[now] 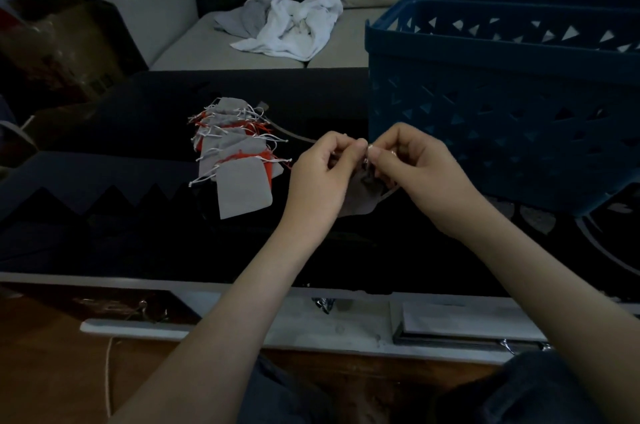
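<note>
Your left hand (322,174) and right hand (415,170): both pinch top edge of pouch (360,198), which hangs between them. Grip suits working mouth or cord, by my judgement. Pile of pouches (239,160) left of left hand, kept within reach. Basket (502,104) just beyond right hand. Cloths (287,25) farther off.

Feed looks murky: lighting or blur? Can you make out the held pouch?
Head view: dim lighting, not blur; the dark table swallows detail. Head view: wide-angle bends the blue basket. Head view: left hand and right hand partly hide the grey pouch.
</note>
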`<state>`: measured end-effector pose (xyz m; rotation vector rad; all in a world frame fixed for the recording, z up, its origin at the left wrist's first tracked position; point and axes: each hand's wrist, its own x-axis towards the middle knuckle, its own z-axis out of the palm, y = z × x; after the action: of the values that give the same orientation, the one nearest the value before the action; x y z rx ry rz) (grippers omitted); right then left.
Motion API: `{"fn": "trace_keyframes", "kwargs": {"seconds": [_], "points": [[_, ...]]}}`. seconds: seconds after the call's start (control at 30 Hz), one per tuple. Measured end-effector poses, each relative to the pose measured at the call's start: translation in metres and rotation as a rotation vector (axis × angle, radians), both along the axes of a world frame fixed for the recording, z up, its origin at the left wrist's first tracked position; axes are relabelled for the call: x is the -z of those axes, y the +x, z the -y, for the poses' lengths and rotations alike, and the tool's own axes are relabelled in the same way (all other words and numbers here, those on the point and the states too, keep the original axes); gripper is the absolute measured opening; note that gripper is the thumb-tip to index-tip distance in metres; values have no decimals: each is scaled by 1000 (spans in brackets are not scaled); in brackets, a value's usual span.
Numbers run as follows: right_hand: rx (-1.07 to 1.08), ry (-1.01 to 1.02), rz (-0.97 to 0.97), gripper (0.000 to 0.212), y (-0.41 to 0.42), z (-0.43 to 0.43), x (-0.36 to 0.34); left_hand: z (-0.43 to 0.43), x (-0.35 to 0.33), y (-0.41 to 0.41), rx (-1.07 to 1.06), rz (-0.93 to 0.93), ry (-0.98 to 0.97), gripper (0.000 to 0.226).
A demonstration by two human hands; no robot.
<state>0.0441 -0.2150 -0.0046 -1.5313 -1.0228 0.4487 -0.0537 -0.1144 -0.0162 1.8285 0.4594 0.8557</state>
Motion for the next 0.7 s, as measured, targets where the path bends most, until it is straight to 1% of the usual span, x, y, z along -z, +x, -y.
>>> {"fn": "trace_keyframes", "kwargs": {"seconds": [0.17, 0.33, 0.4, 0.5, 0.63, 0.7], "points": [[116, 64, 13, 8, -5, -3, 2, 3, -1, 0, -14, -9, -69, 20], [78, 85, 58, 9, -6, -3, 1, 3, -3, -3, 12, -27, -92, 21], [78, 102, 48, 9, -6, -2, -1, 3, -3, -4, 44, -26, -89, 20], [77, 122, 17, 10, -4, -2, -1, 0, -2, -6, 70, -17, 7, 16], [47, 137, -53, 12, -3, 0, -3, -3, 0, -8, 67, -2, 230, 6], [4, 113, -46, 10, -3, 1, -5, -3, 1, -7, 61, 4, 266, 4]]}}
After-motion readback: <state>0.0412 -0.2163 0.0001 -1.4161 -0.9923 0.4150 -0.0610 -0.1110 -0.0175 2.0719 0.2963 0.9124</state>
